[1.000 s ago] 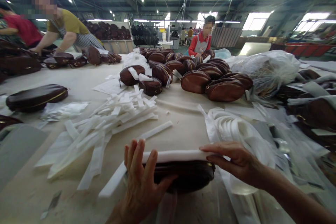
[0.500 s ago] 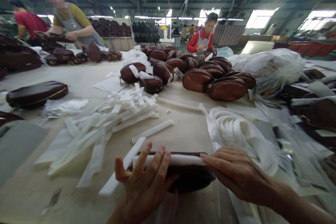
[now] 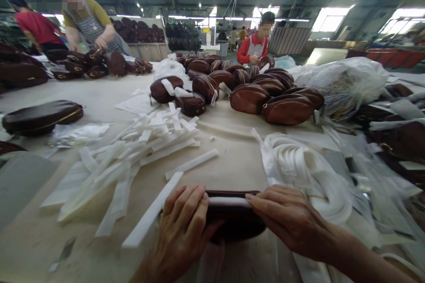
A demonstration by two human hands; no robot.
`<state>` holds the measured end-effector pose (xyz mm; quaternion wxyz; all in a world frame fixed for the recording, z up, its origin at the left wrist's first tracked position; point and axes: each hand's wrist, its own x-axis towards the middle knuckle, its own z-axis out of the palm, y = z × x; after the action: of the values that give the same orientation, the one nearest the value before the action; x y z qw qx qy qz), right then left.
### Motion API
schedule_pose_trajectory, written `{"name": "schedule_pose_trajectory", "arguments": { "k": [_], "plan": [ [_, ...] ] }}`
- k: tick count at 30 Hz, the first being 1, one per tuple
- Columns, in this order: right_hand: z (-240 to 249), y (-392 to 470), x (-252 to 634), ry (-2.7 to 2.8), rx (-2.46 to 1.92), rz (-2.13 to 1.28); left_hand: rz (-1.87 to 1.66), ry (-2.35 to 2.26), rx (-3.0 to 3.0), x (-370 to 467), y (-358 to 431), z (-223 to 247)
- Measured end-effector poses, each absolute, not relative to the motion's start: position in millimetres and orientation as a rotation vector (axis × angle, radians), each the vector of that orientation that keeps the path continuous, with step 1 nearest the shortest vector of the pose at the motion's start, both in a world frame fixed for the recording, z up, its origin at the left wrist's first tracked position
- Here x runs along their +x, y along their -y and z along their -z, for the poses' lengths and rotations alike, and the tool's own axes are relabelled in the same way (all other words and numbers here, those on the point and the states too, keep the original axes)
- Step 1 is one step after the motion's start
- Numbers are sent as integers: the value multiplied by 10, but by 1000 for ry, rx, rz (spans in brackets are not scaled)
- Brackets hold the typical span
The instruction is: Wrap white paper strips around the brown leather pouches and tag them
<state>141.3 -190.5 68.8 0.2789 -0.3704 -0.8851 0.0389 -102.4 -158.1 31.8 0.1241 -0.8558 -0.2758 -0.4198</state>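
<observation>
Between my hands, close to me on the table, is a dark brown leather pouch (image 3: 237, 227) with a white strip (image 3: 229, 203) lying along its upper edge. My left hand (image 3: 184, 225) is wrapped over the pouch's left end, fingers curled together on the strip. At the other end, my right hand (image 3: 292, 216) pinches the strip and the pouch edge between thumb and fingers. Part of the pouch is hidden under both hands. Just left of my left hand lies a loose white strip (image 3: 152, 212).
A heap of white strips (image 3: 133, 154) spreads to the left, and a coil of white band (image 3: 302, 163) lies to the right. Brown pouches (image 3: 250, 98) crowd the table's far part beside a plastic-wrapped bundle (image 3: 341, 82). Co-workers (image 3: 259, 44) handle pouches beyond.
My left hand's raised, spread fingers have come down and curled over the pouch's left end. My right hand has shifted slightly left along the strip, still pinching.
</observation>
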Motion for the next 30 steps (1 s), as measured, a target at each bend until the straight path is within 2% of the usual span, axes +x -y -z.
{"name": "schedule_pose_trajectory", "arguments": {
  "k": [9, 16, 19, 22, 25, 30],
  "plan": [
    [-652, 1885, 1389, 2347, -1037, -169, 1154, 782, -2575, -995, 1575, -369],
    [-662, 1916, 1359, 2347, -1059, -169, 922, 799, -2553, -919, 1584, -359],
    [-757, 1889, 1405, 2379, -1059, -297, 898, 818, -2525, -905, 1593, -355],
    [-845, 1664, 1421, 2368, -1084, -431, 876, 837, -2526, -915, 1612, -348],
    [-824, 1229, 1273, 2394, -1068, -389, 879, 838, -2522, -923, 1635, -315],
    [-581, 494, 633, 2815, -774, -404, 1049, 797, -2387, -887, 1598, -210]
  ]
}}
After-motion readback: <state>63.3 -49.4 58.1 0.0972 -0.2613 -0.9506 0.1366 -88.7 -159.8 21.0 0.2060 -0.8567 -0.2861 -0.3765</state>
